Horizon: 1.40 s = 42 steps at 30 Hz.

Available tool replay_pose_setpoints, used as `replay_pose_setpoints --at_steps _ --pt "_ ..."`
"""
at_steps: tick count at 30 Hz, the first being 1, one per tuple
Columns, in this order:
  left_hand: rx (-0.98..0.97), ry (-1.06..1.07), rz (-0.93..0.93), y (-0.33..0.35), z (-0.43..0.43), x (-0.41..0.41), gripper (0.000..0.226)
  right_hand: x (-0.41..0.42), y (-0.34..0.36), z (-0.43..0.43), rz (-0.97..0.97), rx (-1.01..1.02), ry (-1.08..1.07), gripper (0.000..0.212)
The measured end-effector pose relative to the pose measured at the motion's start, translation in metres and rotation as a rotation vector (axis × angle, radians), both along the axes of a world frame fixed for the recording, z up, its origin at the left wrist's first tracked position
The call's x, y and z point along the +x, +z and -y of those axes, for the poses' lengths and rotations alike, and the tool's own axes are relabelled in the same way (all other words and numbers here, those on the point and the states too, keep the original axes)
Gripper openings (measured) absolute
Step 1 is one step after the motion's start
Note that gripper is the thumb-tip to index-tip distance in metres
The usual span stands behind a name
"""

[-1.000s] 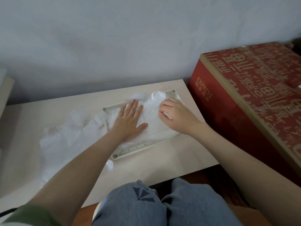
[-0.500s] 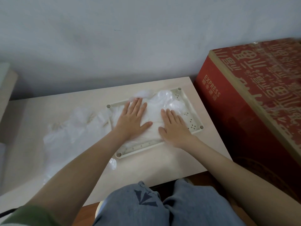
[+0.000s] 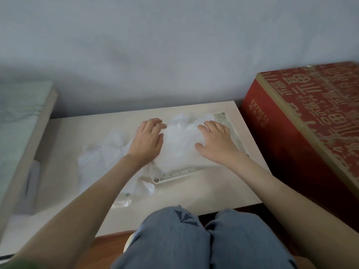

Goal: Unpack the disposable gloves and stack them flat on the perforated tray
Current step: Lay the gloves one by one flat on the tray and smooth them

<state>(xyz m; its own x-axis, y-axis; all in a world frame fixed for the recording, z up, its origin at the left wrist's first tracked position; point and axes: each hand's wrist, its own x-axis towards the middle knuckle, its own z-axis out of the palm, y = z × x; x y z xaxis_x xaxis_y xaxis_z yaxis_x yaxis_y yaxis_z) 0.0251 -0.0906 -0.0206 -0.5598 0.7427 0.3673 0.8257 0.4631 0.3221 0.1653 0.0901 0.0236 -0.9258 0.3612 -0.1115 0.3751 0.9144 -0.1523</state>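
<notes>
White gloves (image 3: pixel 180 140) puffier vs. before

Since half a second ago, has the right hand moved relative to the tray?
Yes. The right hand has slid rightward and away from the person across the gloves, toward the far right corner of the perforated tray.

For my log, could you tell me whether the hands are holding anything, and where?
The right hand presses flat on the glove stack; left hand curls at its edge, grip unclear.
</notes>
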Motion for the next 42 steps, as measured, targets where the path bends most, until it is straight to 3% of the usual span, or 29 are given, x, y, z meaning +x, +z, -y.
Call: replay_pose_setpoints --at_steps 2,5,9,12,15,18,20,25,28,32,37,40,42 --pt "0.015 0.098 -0.014 0.004 0.029 -0.003 0.030 -0.009 0.011 0.010 -0.014 -0.054 0.045 0.056" --pt "-0.159 0.194 0.085 0.006 0.084 -0.005 0.023 -0.024 0.028 0.035 0.132 -0.191 0.169 0.058" --pt "-0.488 0.297 0.281 0.000 0.145 0.000 0.055 -0.040 0.040 0.079 0.397 -0.212 0.344 0.054" --pt "-0.583 0.281 0.290 -0.010 0.164 0.005 0.043 -0.047 0.042 0.103 0.415 -0.272 0.399 0.050" --pt "-0.534 0.346 0.279 -0.011 0.171 0.010 0.017 -0.052 0.046 0.120 0.372 -0.310 0.442 0.045" --pt "-0.485 0.367 0.165 -0.010 0.170 0.010 0.016 -0.052 0.045 0.123 0.303 -0.357 0.394 0.039" --pt "-0.395 0.412 0.187 -0.002 0.168 0.006 0.019 -0.053 0.045 0.120 0.280 -0.462 0.312 0.039" --pt "0.045 0.453 0.227 0.043 0.151 0.008 0.019 -0.053 0.045 0.117 0.483 -1.195 0.221 0.081" --pt "0.243 0.398 0.216 0.071 0.122 0.017 0.016 -0.050 0.038 0.117 0.524 -1.467 0.215 0.093" --pt "0.339 0.259 0.195 0.086 0.079 0.029 0.015 -0.051 0.034 0.109 0.262 -1.751 0.109 0.089" --pt "0.263 -0.012 0.066 0.079 0.043 0.032 0.023 -0.042 0.044 0.077 -0.322 -2.136 -0.113 0.060" --pt "0.209 -0.117 0.002 0.067 0.029 0.031 0.029 -0.033 0.044 0.061 -0.502 -2.086 -0.275 0.030" --pt "0.174 -0.149 0.074 0.062 0.022 0.033 0.035 -0.028 0.036 0.051 -0.499 -2.031 -0.330 0.030"
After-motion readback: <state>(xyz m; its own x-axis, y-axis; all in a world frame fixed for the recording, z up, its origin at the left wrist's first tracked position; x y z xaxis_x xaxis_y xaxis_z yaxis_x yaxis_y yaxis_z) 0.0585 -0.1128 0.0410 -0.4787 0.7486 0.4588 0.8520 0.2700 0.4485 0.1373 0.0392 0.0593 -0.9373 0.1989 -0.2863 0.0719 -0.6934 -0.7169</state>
